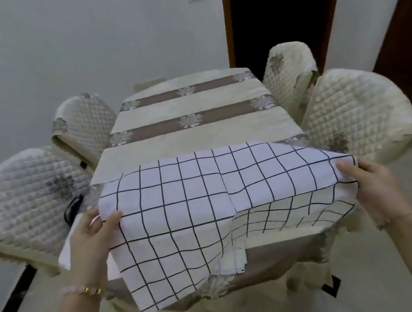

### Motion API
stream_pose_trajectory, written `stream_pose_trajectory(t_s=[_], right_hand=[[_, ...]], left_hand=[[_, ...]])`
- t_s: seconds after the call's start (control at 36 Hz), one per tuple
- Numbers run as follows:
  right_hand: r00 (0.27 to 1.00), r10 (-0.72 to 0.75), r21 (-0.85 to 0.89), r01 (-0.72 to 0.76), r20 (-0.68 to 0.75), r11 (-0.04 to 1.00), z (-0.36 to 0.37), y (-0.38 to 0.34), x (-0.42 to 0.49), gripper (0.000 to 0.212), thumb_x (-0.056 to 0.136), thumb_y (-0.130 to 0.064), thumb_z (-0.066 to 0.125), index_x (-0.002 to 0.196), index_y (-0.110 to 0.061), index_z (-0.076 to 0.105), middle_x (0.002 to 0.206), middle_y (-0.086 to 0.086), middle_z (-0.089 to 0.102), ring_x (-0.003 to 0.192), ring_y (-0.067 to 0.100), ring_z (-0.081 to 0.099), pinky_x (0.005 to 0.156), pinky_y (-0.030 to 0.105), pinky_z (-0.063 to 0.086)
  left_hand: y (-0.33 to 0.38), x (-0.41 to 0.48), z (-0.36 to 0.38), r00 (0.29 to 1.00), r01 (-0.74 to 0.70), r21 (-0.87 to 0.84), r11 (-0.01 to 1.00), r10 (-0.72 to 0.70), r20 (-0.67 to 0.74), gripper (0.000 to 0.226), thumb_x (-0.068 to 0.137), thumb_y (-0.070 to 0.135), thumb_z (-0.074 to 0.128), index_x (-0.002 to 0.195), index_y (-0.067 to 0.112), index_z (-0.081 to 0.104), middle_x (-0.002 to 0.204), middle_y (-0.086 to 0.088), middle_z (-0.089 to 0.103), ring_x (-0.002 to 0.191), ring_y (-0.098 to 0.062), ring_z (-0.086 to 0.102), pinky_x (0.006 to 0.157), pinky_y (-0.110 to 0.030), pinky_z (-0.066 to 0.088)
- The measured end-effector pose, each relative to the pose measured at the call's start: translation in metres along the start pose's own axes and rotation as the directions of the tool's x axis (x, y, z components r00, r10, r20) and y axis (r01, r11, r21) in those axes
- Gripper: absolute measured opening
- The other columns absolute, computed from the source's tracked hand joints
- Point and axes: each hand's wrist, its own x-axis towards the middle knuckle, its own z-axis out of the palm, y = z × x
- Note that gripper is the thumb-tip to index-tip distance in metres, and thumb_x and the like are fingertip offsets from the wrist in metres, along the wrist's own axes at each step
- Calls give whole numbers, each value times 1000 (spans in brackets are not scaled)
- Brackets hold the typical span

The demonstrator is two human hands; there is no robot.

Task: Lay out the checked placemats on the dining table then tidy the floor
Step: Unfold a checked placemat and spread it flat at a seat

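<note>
A white checked placemat (pixel 191 190) with thin dark grid lines is spread over the near end of the dining table (pixel 186 105). Part of it is folded and hangs down over the near table edge. My left hand (pixel 91 234) grips its left edge, thumb on top. My right hand (pixel 372 181) pinches its right corner, which is lifted a little off the table. The table wears a cream cloth with brown floral bands.
Four chairs with quilted cream covers flank the table: near left (pixel 25 206), far left (pixel 82 123), far right (pixel 290 68), near right (pixel 361 111). A dark object (pixel 72 209) lies by the left table edge. A dark doorway (pixel 284 8) opens behind.
</note>
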Motion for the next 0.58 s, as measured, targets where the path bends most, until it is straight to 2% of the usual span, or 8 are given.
stream_pose_trajectory(t_s=[0.03,0.14,0.25,0.31,0.33,0.39,0.5,0.58], right_hand=[[999,6,7,-6,-42,1000,-18,2,-2,66,36,-60,84,85,-16,74,84,4,74,77,19,68,72,30,56],[983,68,-5,-70,-171,998,-96,10,-16,72,33,-60,83,85,-11,71,84,6,73,74,20,67,64,29,57],[948,126,-18,-137,-291,990,-186,17,-40,80,30,-61,83,91,-10,70,84,3,76,75,16,70,60,25,58],[919,149,-18,-167,-365,986,-230,19,-52,67,45,-54,82,93,-9,70,89,8,75,76,17,71,61,27,59],[905,159,-7,-176,-394,984,-251,18,-59,50,60,-45,79,93,-9,69,91,10,75,76,18,71,61,28,58],[868,181,-2,-206,-462,979,-290,17,-72,17,83,-24,66,93,-10,69,93,11,74,78,20,71,63,30,57],[771,209,8,-256,-601,967,-356,9,-94,10,89,-17,59,92,-11,67,81,3,76,72,16,72,55,25,57],[706,207,26,-257,-678,966,-398,1,-102,9,89,-15,59,89,-13,67,78,1,75,70,14,71,53,23,57]], left_hand=[[-2,-1,18,1000,10,7,1000,-11,29,10,86,11,62,92,19,62,75,9,74,68,-7,69,61,-28,58],[-16,-15,96,992,25,39,999,-30,124,20,87,7,62,107,9,60,89,-3,70,77,-17,65,73,-33,54],[-40,-39,184,966,79,55,995,-90,243,14,86,7,62,99,12,60,77,5,72,76,-18,63,74,-34,52],[-51,-54,227,947,89,75,993,-108,302,16,86,8,63,100,14,60,76,6,71,72,-13,63,67,-26,54],[-55,-62,249,936,89,85,992,-112,333,16,86,8,63,100,15,60,80,4,71,72,-11,64,64,-22,54],[-61,-78,291,910,104,96,990,-134,393,16,86,7,63,100,15,60,87,-1,69,75,-14,64,64,-23,54],[-65,-104,369,848,108,131,985,-161,505,15,86,6,63,99,13,61,80,3,70,64,-4,66,56,-18,55],[-63,-118,425,805,104,158,982,-177,566,13,86,8,63,97,14,61,75,8,71,67,-7,66,58,-23,55]])
